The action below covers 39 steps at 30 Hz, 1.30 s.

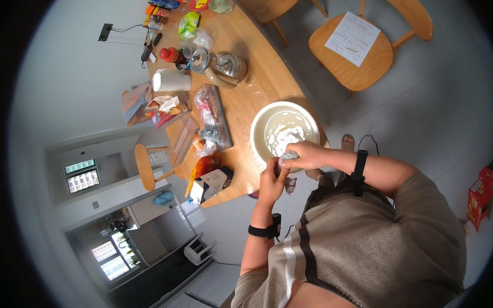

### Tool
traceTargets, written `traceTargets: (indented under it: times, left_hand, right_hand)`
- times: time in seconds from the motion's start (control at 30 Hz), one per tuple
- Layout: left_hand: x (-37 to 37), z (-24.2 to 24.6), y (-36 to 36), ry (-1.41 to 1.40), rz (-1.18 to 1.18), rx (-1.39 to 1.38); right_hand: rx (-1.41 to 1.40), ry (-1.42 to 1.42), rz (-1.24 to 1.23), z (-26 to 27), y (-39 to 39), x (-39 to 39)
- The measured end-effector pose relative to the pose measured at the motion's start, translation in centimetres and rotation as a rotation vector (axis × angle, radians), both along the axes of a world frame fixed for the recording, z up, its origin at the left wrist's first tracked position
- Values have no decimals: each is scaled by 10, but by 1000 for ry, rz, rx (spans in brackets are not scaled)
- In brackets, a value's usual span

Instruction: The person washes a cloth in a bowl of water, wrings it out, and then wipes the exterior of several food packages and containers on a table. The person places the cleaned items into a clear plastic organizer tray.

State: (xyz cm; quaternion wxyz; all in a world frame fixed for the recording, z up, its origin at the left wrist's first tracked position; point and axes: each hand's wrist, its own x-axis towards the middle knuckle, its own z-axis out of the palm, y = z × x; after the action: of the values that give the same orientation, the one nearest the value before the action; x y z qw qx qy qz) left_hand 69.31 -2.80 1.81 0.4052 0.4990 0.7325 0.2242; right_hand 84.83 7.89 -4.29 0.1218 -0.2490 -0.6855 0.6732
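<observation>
A cream round basin (258, 127) holding water stands on the wooden table (264, 82) near its edge, with light glinting off the water. Over the basin's near rim, my right hand (307, 154) is closed on a bunched grey and pinkish cloth (288, 156). My left hand (273, 180) grips the same cloth from the left, close against the right hand. A loose end of cloth hangs below the hands, outside the rim. The fingers partly hide the cloth, so its full shape cannot be told.
Left of the basin are a clear bin of bagged items (212, 118), a milk carton (213, 185) and a glass kettle (231, 67). Further off stand a white paper roll (172, 81), bottles and a glass jar (220, 5). A wooden chair (352, 79) bears a written sheet (352, 38).
</observation>
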Motion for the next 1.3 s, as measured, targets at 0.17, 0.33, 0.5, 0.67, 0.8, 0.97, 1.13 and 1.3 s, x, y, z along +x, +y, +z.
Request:
traceTargets:
  times: [0.17,0.33,0.5,0.67,0.8,0.97,1.13,1.3]
  left_hand:
    - [9,-1,3,-112,-17,-91]
    - [8,-3,-2,-90,-83,-25]
    - [-13,-11,-29,-43,-32,45]
    - [-52,-12,-85,141,35,332]
    - [-97,-8,-147,257,178,407]
    - [-160,-3,-241,-209,297,245]
    - [-190,-13,-344,-230,345,262]
    - [-202,-16,-439,-178,585,345]
  right_hand:
    - [43,-16,-44,4,-1,10]
    - [150,33,-98,7,-12,15]
    - [224,66,-107,12,-35,-5]
    - [232,56,-21,31,-80,-44]
    - [324,-86,107,51,-135,-81]
    - [350,-60,138,58,-212,-139]
    - [232,54,246,47,-291,-204]
    - [5,155,504,38,-362,-258]
